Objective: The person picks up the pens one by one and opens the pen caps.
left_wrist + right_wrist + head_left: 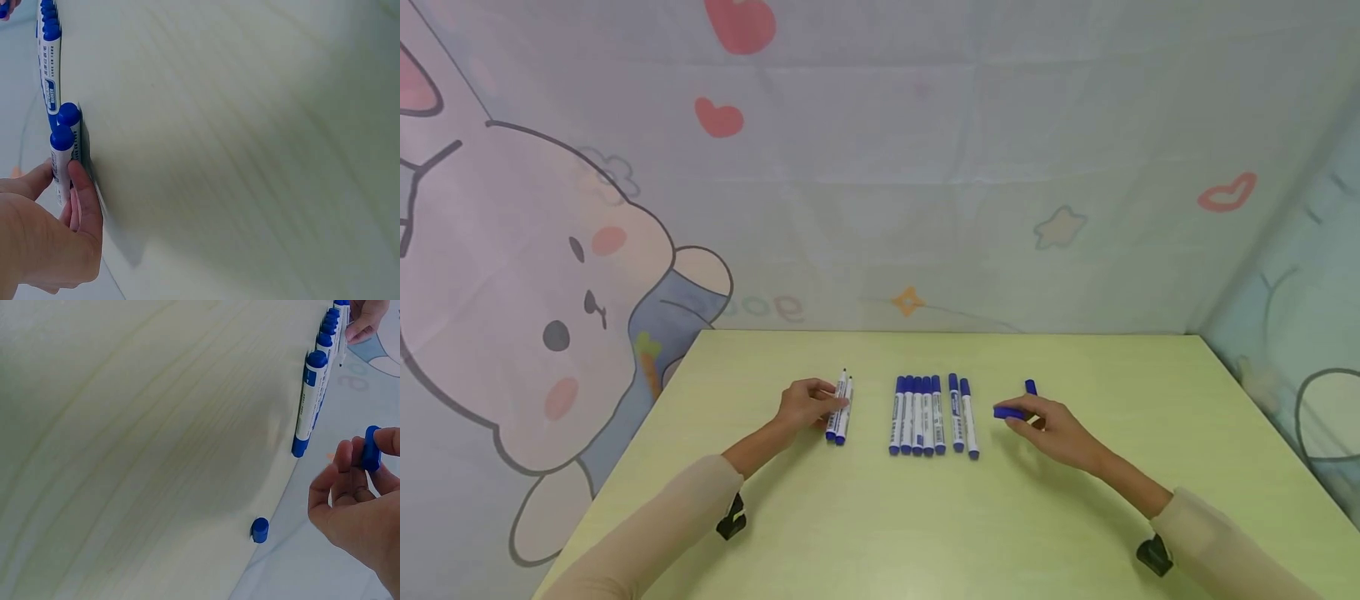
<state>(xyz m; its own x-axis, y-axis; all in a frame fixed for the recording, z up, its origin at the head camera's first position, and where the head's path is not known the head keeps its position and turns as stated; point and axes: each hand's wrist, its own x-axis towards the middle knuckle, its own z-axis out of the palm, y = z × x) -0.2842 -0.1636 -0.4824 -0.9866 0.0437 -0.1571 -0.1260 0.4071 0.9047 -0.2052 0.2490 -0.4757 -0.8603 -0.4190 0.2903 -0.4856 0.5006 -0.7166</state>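
Two blue-and-white markers without caps lie side by side at the left, dark tips pointing to the back. My left hand (808, 405) pinches one marker (61, 159) between thumb and fingers. The other uncapped marker (76, 134) is right beside it, partly hidden. My right hand (1054, 429) is over the right part of the table, pinching a blue marker cap (372, 449) between thumb and fingertips. Behind that hand a second blue cap (1030, 387) is on the table; it also shows in the right wrist view.
Between the hands several capped markers (917, 417) lie in a tight row, caps to the back. Two more capped markers (962, 417) lie just right of them. The pale yellow table (880, 533) ends at a printed cloth backdrop (880, 208).
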